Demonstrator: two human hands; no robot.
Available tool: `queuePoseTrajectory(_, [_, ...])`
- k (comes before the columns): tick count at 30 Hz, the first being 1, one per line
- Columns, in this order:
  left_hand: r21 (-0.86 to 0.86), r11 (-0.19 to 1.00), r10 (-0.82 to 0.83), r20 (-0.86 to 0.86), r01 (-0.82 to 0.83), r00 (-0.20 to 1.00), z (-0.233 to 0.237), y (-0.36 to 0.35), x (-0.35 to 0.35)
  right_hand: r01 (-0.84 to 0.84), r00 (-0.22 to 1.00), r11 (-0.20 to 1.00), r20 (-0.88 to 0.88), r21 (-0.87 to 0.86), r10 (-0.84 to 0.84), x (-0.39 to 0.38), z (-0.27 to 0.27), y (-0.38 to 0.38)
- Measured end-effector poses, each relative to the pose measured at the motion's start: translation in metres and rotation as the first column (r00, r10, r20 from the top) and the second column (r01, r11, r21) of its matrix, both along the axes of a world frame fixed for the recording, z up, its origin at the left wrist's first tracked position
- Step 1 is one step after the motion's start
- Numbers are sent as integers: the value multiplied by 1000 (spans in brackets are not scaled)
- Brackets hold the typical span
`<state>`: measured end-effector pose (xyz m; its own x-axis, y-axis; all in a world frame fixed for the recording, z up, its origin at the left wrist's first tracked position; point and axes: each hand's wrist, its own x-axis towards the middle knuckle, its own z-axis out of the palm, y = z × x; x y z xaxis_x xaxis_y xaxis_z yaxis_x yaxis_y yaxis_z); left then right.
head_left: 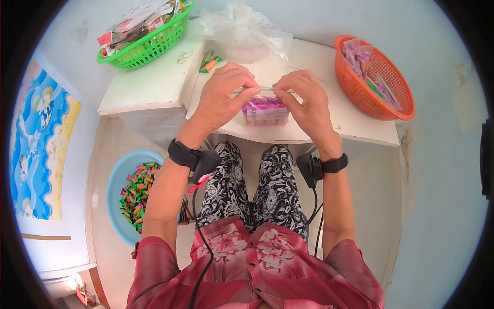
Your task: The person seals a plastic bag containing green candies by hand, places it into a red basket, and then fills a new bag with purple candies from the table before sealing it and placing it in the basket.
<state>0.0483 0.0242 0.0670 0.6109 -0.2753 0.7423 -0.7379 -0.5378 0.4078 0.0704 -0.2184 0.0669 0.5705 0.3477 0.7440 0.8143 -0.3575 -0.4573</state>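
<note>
A clear plastic bag packed with purple-wrapped pieces (265, 110) stands near the front edge of the white table (278, 133). My left hand (226, 92) pinches the left end of the bag's top edge between thumb and fingers. At the right end of that edge, my right hand (303, 98) holds it in the same kind of pinch. The top edge runs between the two hands, above the purple pieces. Behind my left hand lie a few small green and orange packets (209, 62).
Clear plastic bags (242, 31) are heaped at the table's back. A green basket (149, 49) of packets stands back left, an orange basket (355, 87) with bags at right. On the floor at left, a blue basin (114, 193) holds several small packets. Cables hang from both wrists.
</note>
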Motion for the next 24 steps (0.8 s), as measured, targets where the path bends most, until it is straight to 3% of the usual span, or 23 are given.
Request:
queuePoseTrajectory(5, [38, 999, -3, -65, 6, 998, 0, 4, 4, 5, 997, 1000, -74, 25, -3, 6, -2, -2])
queuePoseTrajectory(11, [125, 991, 42, 67, -51, 997, 24, 1, 32, 23, 999, 999, -30, 43, -21, 39, 4, 0])
queuePoseTrajectory(14, [157, 982, 58, 276, -104, 959, 22, -3, 36, 60, 993, 998, 99, -5, -60, 40, 5, -4])
queuePoseTrajectory(17, [343, 919, 71, 337, -192, 939, 1, 0, 14, 94, 969, 990, 237, -108, -66, 27, -12, -12])
queuePoseTrajectory(21, [313, 935, 75, 278, -164, 958, -52, -8, -25, 140, 955, 970, 285, -201, -79, -14, -50, -21])
queuePoseTrajectory(24, [278, 944, 104, 267, -180, 958, -71, -14, -42, 172, 960, 969, 249, -176, -125, -36, -71, -23])
